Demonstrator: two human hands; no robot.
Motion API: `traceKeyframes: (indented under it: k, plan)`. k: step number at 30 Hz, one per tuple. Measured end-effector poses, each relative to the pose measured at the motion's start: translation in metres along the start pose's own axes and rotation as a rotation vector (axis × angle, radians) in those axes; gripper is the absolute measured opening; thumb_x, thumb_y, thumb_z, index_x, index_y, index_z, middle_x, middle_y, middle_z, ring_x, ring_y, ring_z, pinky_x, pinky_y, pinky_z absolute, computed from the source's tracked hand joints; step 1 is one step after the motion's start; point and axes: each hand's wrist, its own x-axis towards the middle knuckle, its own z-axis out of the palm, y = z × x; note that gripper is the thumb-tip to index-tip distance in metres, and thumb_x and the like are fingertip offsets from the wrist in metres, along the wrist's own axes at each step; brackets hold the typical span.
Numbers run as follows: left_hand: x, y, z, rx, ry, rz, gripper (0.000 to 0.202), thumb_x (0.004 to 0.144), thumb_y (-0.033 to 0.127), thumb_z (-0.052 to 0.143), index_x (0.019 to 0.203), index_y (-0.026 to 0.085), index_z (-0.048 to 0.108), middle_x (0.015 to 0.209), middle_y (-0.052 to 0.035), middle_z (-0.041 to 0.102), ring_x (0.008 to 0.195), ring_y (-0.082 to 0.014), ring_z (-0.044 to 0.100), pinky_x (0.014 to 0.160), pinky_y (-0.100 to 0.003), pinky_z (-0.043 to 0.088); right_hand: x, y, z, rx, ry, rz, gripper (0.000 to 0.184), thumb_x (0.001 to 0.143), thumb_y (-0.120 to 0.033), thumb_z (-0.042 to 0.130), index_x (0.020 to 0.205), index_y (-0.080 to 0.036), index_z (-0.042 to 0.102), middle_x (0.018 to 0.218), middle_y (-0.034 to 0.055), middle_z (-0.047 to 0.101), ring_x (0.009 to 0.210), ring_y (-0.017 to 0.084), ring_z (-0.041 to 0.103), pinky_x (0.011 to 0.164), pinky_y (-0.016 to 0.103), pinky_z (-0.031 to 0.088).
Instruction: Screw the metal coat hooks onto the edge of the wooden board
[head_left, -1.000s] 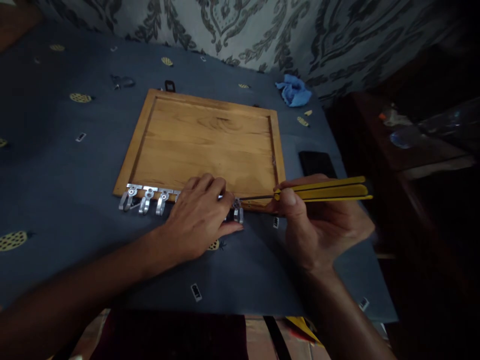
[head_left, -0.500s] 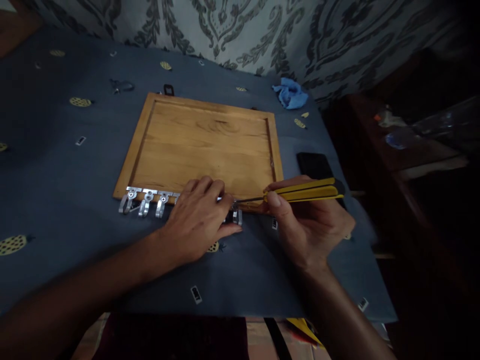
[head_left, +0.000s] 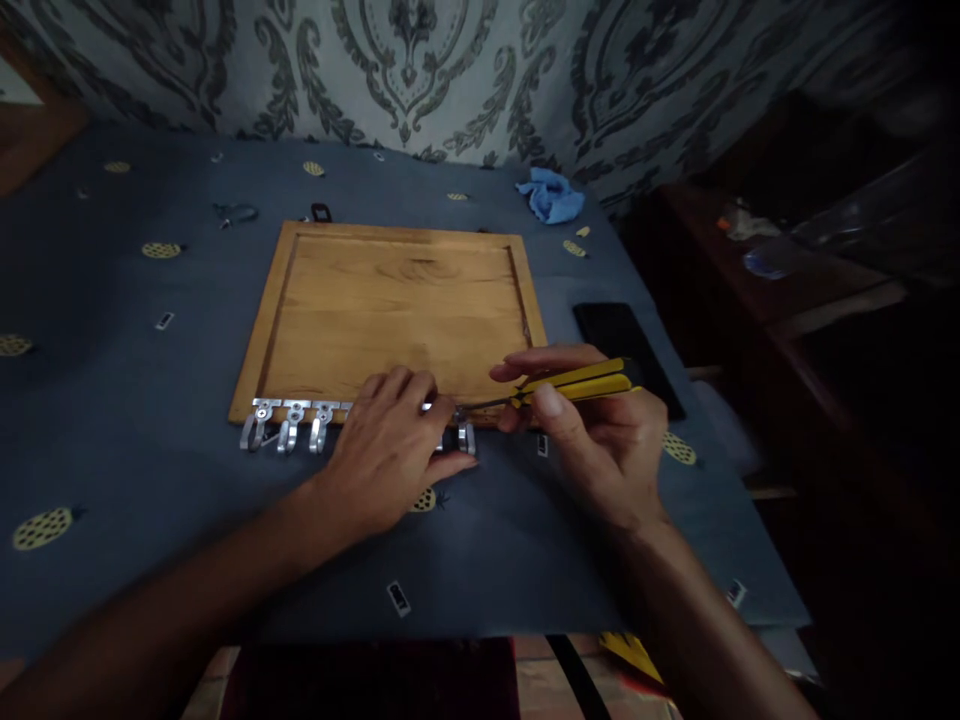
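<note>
A wooden board with a raised frame lies flat on a blue patterned cloth. A row of metal hooks is fixed along its near edge. My left hand rests over the hooks near the right end, fingers curled and pressing down on one. My right hand is closed round a yellow-handled screwdriver. The screwdriver lies almost level, and its thin shaft points left to the hook just beside my left fingertips.
A black phone lies right of the board. A crumpled blue cloth sits at the back right near the patterned wall. Small dark bits lie behind the board's left corner. A dark side table stands at the right.
The view has tilted up and drawn back a little. My right hand and the screwdriver have slid left, closer to the hook. My left hand has stayed on the hooks.
</note>
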Motion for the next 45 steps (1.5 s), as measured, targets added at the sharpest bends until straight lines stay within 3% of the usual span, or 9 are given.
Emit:
traceKeyframes:
  k: [4,11,15,24,30,36,45]
  plan:
    - [0.0,0.0,0.001,-0.007,0.011,0.003,0.044,0.087,0.051,0.071,0.113,0.016,0.067,0.109,-0.01,0.064,0.105,-0.0307,0.058,0.09,-0.046,0.049,-0.001,0.001,-0.002,0.049,-0.021,0.013,0.012,0.093,-0.031,0.069,0.102,-0.027,0.075,0.101,0.0021,0.074,0.067,0.012,0.07,0.063,0.026,0.06]
    - [-0.002,-0.002,0.003,-0.015,0.038,0.018,0.043,0.087,0.051,0.071,0.112,0.016,0.068,0.108,-0.0093,0.063,0.103,-0.0304,0.057,0.09,-0.046,0.049,0.003,0.004,-0.008,-0.01,-0.07,-0.021,0.011,0.09,-0.025,0.072,0.079,-0.025,0.075,0.094,0.0006,0.077,0.083,0.017,0.075,0.072,0.028,0.061]
    - [-0.002,-0.002,0.003,-0.004,0.027,0.014,0.042,0.088,0.051,0.07,0.113,0.016,0.068,0.108,-0.0092,0.063,0.103,-0.0294,0.056,0.09,-0.044,0.048,0.002,0.004,-0.006,-0.097,-0.043,-0.04,0.01,0.089,-0.031,0.074,0.081,-0.024,0.074,0.088,0.0006,0.078,0.071,0.016,0.073,0.067,0.028,0.059]
    - [-0.001,-0.001,0.002,0.002,0.005,0.005,0.046,0.088,0.052,0.069,0.115,0.015,0.068,0.108,-0.01,0.063,0.104,-0.03,0.056,0.091,-0.046,0.049,0.005,0.005,-0.002,-0.29,0.004,-0.241,0.019,0.091,-0.027,0.071,0.072,-0.023,0.07,0.075,-0.0007,0.075,0.072,0.015,0.073,0.067,0.028,0.056]
    - [-0.001,-0.001,0.002,0.005,0.013,0.003,0.047,0.088,0.052,0.07,0.116,0.015,0.067,0.109,-0.01,0.064,0.104,-0.0301,0.056,0.091,-0.045,0.048,-0.001,0.004,0.0,-0.208,0.042,-0.224,0.01,0.092,-0.024,0.069,0.083,-0.024,0.072,0.076,-0.0002,0.074,0.067,0.015,0.071,0.064,0.03,0.057]
    - [-0.001,-0.001,0.002,-0.012,0.02,0.01,0.043,0.087,0.051,0.07,0.111,0.015,0.068,0.107,-0.0096,0.064,0.103,-0.0303,0.057,0.09,-0.045,0.049,-0.001,0.0,0.001,-0.108,0.278,-0.195,0.015,0.093,-0.034,0.067,0.087,-0.022,0.074,0.083,0.0018,0.072,0.052,0.011,0.064,0.047,0.028,0.053]
    - [0.0,0.0,0.001,0.003,0.014,0.002,0.043,0.087,0.051,0.072,0.11,0.016,0.068,0.108,-0.0095,0.064,0.103,-0.0291,0.057,0.09,-0.044,0.048,-0.004,-0.001,0.002,-0.124,0.13,-0.08,0.017,0.094,-0.036,0.066,0.084,-0.024,0.071,0.077,-0.0003,0.07,0.056,0.013,0.066,0.052,0.03,0.054]
